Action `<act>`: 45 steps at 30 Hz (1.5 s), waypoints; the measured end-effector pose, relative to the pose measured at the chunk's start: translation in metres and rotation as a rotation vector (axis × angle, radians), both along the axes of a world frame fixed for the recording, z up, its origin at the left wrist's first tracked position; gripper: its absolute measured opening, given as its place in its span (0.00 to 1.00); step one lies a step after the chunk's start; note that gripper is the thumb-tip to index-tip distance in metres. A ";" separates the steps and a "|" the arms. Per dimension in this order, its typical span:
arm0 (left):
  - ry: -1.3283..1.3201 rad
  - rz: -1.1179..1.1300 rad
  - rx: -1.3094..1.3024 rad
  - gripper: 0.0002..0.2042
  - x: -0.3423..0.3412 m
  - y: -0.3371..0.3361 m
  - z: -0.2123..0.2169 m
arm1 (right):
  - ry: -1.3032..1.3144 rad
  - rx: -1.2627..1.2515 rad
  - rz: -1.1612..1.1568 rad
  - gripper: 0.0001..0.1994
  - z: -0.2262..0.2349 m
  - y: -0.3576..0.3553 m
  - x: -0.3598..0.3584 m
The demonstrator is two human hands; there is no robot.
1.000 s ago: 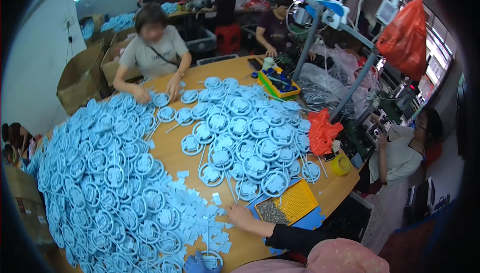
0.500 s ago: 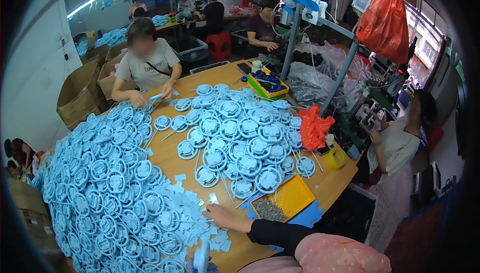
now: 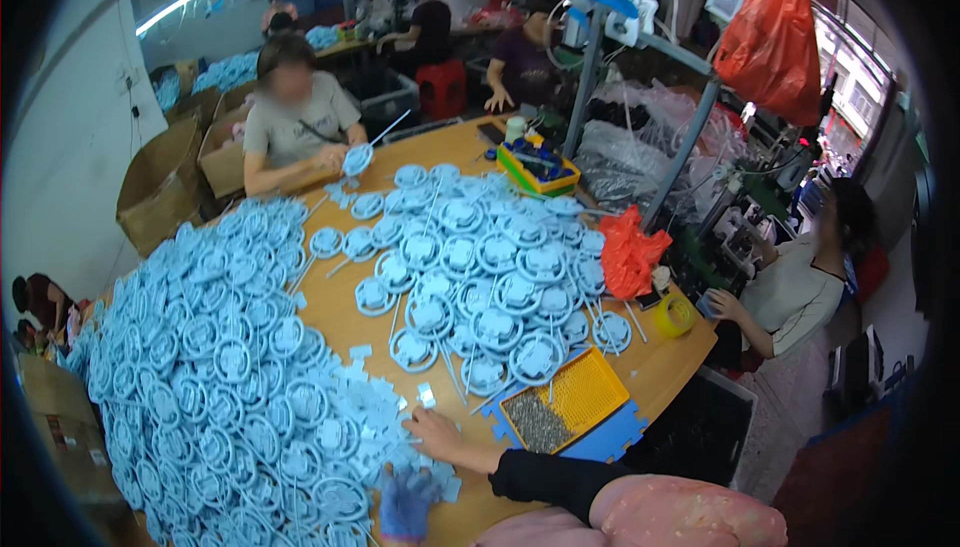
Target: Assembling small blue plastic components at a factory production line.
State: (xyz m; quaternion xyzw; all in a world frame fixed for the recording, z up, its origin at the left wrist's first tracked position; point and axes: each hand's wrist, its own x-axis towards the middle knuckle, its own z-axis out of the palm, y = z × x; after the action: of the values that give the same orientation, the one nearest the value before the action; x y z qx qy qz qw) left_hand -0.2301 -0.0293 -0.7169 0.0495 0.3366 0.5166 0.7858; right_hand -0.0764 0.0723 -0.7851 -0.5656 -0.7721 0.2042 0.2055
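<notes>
My left hand (image 3: 405, 505), in a blue-grey glove, is at the lower edge beside the big heap. Its fingers point up and look apart, and I make out nothing in them. A sliver of pale blue shows below it at the picture's rim. My bare right hand (image 3: 433, 435) rests on the table with fingers stretched toward loose flat blue plastic pieces (image 3: 372, 402); the fingertips touch or nearly touch them. To the left spreads a large heap of light-blue round plastic parts with stick handles (image 3: 230, 362). A second pile of such parts (image 3: 495, 252) lies ahead.
A yellow tray of small metal pieces (image 3: 590, 392) sits on a blue mat (image 3: 618, 429) to the right. Yellow tape (image 3: 673, 315), a red bag (image 3: 632, 252) and a yellow box (image 3: 540, 169) stand farther along. A co-worker across the table (image 3: 300, 127) holds a round blue part.
The pale blue part upright at my left hand is gone from sight, and the gloved hand now shows more fully. My right hand has barely moved. The co-worker opposite now holds up a round part.
</notes>
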 end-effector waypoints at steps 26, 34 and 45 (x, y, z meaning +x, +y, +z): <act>2.324 -0.409 0.452 0.37 -0.131 -0.018 -0.025 | 0.959 -1.379 -0.270 0.12 0.029 -0.059 0.071; 0.852 0.040 0.270 0.26 -0.143 -0.022 0.008 | 0.848 -1.177 -0.167 0.11 0.077 -0.066 0.063; -0.090 0.128 0.121 0.20 -0.011 0.057 0.053 | 0.310 0.533 0.254 0.18 0.149 -0.008 -0.007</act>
State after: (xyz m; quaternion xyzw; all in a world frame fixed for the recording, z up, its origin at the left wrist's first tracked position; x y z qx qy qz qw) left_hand -0.2414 0.0275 -0.6639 0.0523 0.2717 0.5867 0.7610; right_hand -0.0836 0.0643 -0.6366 -0.3533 -0.8222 0.1026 0.4344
